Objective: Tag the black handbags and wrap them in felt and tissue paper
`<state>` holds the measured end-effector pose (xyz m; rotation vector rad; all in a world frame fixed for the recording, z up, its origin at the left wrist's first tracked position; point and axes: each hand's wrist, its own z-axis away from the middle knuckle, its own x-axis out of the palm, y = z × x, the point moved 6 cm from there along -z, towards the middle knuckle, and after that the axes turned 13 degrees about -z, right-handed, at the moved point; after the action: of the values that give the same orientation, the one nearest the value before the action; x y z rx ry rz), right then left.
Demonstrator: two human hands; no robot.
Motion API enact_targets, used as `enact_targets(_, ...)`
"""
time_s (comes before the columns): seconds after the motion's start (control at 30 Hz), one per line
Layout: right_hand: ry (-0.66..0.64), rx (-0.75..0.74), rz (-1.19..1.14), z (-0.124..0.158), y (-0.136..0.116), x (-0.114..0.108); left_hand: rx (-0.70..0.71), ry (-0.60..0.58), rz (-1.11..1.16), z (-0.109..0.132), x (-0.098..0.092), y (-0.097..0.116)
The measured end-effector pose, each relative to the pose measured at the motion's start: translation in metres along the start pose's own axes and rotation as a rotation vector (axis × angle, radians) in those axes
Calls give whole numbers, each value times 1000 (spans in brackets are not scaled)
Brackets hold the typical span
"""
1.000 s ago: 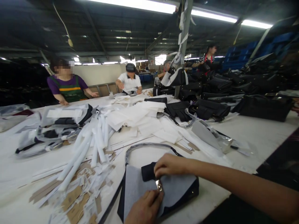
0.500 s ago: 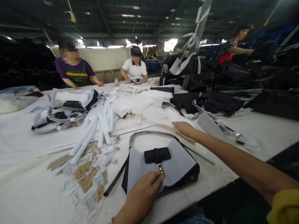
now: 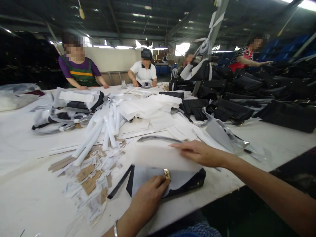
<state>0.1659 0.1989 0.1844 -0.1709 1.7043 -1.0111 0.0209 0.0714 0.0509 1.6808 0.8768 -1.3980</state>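
A black handbag (image 3: 190, 189) lies on the table before me, with a grey-white protective sheet (image 3: 145, 176) over its front. My left hand (image 3: 150, 192) is closed at the gold clasp (image 3: 167, 174), its thumb and fingertips pinching the metal. Over the upper part of the bag, my right hand (image 3: 199, 153) holds a sheet of white tissue paper (image 3: 153, 156), blurred by motion. That paper hides the dark flap tab and most of the plastic-wrapped handle (image 3: 158, 138). A loose black strap (image 3: 120, 182) sticks out at the bag's left.
White foam tubes (image 3: 95, 138) and cardboard tags (image 3: 90, 182) lie left of the bag. Behind it is a paper stack (image 3: 150, 107). Black bags (image 3: 229, 110) pile up at right, wrapped bags (image 3: 76, 102) at far left. Co-workers (image 3: 144, 70) are across the table (image 3: 22, 171).
My right hand has come back from the paper pile to above the bag, bringing a white sheet that now covers the flap tab. My left hand stays at the clasp.
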Motion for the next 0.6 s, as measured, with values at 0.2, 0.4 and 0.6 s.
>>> enact_targets(0.2,-226,-51,147,-6,17,63,5,9,-24,2,3,0)
enact_targets(0.4,-285,-43,41,10,24,86,10,30,-32,1,2,1)
enact_targets(0.6,-184,-174,225,4,8,59,12,35,-21,4,-1,0)
